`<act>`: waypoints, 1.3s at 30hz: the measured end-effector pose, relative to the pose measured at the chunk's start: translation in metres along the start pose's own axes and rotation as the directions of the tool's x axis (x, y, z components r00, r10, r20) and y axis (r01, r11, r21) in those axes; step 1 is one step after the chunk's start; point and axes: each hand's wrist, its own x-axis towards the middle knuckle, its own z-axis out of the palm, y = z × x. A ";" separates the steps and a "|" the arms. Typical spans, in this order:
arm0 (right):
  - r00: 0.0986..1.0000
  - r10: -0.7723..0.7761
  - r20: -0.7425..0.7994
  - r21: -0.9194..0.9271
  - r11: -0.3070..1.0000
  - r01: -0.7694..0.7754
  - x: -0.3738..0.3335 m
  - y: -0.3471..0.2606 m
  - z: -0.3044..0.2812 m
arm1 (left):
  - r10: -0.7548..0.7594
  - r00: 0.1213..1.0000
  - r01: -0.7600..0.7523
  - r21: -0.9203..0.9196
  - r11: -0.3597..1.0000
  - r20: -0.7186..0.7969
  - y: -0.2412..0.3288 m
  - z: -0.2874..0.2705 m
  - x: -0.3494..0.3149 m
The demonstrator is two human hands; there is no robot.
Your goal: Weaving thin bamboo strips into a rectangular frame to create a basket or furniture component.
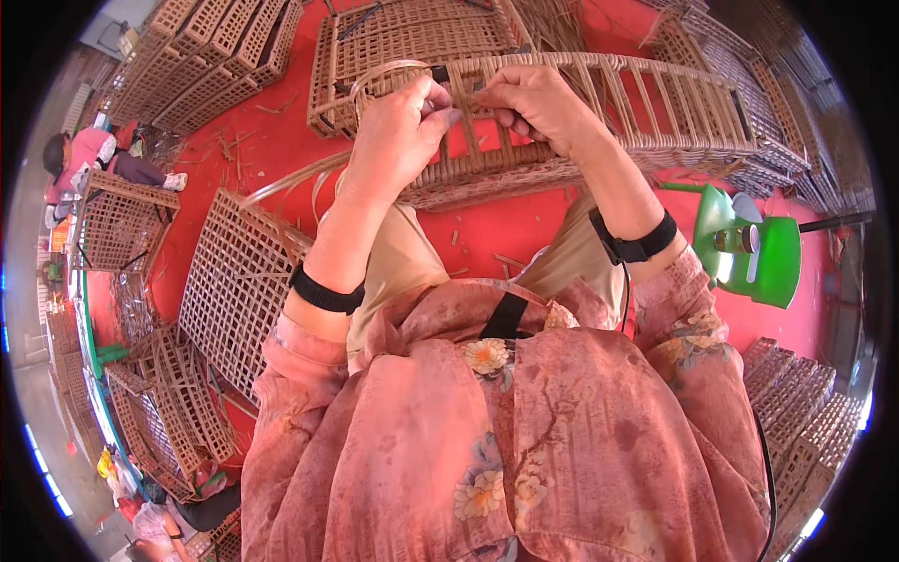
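Note:
A long woven wicker basket [599, 173] lies on its side in front of my knees, its slatted side [646, 98] facing up. My left hand [398, 131] is closed over its left part, thumb against the fingers. A pale wicker strand [290, 183] runs in under that hand and loops above it near the basket's edge. To the right, my right hand [543, 103] pinches with thumb and forefinger close to the slats, its other fingers curled. What lies between those fingertips is too small to tell. The two hands are a short gap apart.
A lattice panel [239, 272] leans at my left, and another wicker basket [412, 42] stands just beyond. Stacked baskets [201, 56] rise at far left. At right is a green plastic stool [782, 262] with a jar [740, 240]. A seated person [89, 164] is at left. Scraps litter the red floor.

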 end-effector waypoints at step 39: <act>0.993 -0.112 -0.021 -0.047 0.993 0.111 -0.016 0.004 0.005 | -0.149 0.981 0.146 0.037 0.989 0.122 0.009 -0.012 -0.004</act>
